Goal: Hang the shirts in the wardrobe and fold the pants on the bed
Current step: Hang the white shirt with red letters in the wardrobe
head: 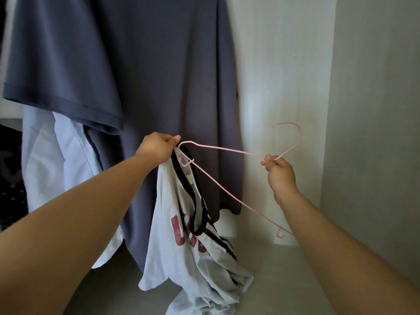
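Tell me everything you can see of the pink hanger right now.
The thin pink wire hanger looks like coated metal, with an open hook and a small notch near each shoulder end. It is tilted in mid-air, hook upper right. The right hand pinches its neck. One shoulder end lies at the collar of the pale black-trimmed shirt gripped by the left hand; the other points down, free.

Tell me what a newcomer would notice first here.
The pink wire hanger at centre, pinched below its hook by the right hand, one end at the collar of the white shirt with red lettering that the left hand grips. Behind, a large dark grey shirt hangs at upper left.
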A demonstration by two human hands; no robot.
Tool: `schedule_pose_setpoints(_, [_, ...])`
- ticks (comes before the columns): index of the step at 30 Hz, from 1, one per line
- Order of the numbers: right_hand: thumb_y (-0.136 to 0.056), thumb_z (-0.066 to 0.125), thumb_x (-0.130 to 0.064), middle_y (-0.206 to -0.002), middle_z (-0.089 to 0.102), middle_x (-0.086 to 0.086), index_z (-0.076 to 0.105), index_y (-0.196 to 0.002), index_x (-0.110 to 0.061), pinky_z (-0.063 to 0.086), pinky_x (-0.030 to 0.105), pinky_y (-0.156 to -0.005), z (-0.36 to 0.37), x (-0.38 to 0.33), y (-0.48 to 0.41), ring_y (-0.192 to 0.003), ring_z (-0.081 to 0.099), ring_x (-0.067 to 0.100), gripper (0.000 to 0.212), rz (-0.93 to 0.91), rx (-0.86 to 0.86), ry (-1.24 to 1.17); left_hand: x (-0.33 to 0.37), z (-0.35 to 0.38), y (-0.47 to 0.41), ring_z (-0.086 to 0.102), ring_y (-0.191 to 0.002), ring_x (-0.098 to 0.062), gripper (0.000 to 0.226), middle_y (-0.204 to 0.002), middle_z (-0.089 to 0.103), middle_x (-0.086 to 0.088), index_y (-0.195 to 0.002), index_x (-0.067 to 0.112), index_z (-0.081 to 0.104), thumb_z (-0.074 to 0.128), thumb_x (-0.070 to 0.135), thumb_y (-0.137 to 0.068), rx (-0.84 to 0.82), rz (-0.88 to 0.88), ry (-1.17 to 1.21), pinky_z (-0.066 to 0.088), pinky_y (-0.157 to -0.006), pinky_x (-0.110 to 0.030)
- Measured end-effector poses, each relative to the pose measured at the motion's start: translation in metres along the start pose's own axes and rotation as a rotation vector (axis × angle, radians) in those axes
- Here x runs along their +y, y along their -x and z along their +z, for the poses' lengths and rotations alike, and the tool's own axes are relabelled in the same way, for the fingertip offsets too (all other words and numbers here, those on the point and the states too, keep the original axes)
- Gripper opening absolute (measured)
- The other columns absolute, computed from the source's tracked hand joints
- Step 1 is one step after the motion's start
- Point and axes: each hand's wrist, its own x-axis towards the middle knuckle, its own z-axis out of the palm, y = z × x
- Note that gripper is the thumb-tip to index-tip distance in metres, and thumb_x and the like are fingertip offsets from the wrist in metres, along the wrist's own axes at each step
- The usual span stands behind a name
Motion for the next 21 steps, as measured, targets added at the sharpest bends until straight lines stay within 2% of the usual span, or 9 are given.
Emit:
schedule_pose_setpoints(4, [-0.098,0.042,-0.026,-0.069,0.05,-0.006,0.06,-0.082,-0.014,0.035,0.023,-0.059,0.004,-0.002,0.003,-0.064,0.044,0.006,0.027,-0.077,0.02,0.007,0.006,0.003,0.004,0.053,-0.076,-0.023,0.037,-0.066,0.052,0.001,-0.064,0.028,0.058,0.048,0.047,-0.095,0.031,-0.01,0.013,0.041,-0.071,-0.03])
schedule_pose_setpoints(9, [-0.099,0.042,-0.026,-0.07,0.05,-0.007,0.06,-0.086,-0.013,0.035,0.018,-0.056,-0.001,0.0,0.002,-0.064,0.045,0.006,0.026,-0.075,0.084,-0.028,0.009,0.003,0.006,0.054,-0.081,-0.018,0.035,-0.083,0.061,-0.002,-0.09,0.018,0.071,0.05,0.044,-0.095,0.071,-0.009,0.099,0.039,-0.075,-0.025])
schedule_pose_setpoints(12, [-0.099,0.042,-0.025,-0.071,0.05,-0.007,0.061,-0.087,-0.012,0.035,0.023,-0.057,-0.001,0.004,0.002,-0.065,0.045,0.005,0.026,-0.046,0.076,-0.043,0.012,0.005,0.007,0.05,-0.066,-0.012,0.035,-0.07,0.056,0.0,-0.082,0.018,0.069,0.05,0.045,-0.095,0.066,-0.009,0.108,0.037,-0.071,-0.025])
schedule_pose_setpoints(16, [-0.099,0.042,-0.025,-0.069,0.049,-0.005,0.06,-0.084,-0.013,0.035,0.023,-0.057,0.0,0.008,0.005,-0.063,0.044,0.006,0.027,-0.054,0.048,-0.022,0.016,0.006,0.01,0.047,-0.062,-0.006,0.036,-0.066,0.054,0.004,-0.073,0.018,0.063,0.051,0.044,-0.094,0.07,-0.023,0.12,0.037,-0.07,-0.023])
schedule_pose_setpoints(19, [-0.099,0.043,-0.025,-0.069,0.051,-0.006,0.06,-0.082,-0.013,0.036,0.02,-0.058,0.002,0.012,0.009,-0.064,0.045,0.005,0.027,-0.06,0.016,-0.004,0.021,0.007,0.015,0.048,-0.057,-0.011,0.047,-0.058,0.052,0.0,-0.059,0.014,0.057,0.05,0.045,-0.094,0.072,0.03,0.073,0.038,-0.056,-0.024])
schedule_pose_setpoints(21, [-0.099,0.042,-0.025,-0.069,0.051,-0.006,0.06,-0.082,-0.013,0.036,0.021,-0.059,0.003,0.012,0.01,-0.064,0.045,0.006,0.027,-0.058,0.007,-0.014,0.026,0.01,0.02,0.048,-0.058,-0.013,0.046,-0.058,0.052,0.003,-0.055,0.022,0.053,0.05,0.045,-0.094,0.092,0.123,-0.033,0.035,-0.053,-0.026])
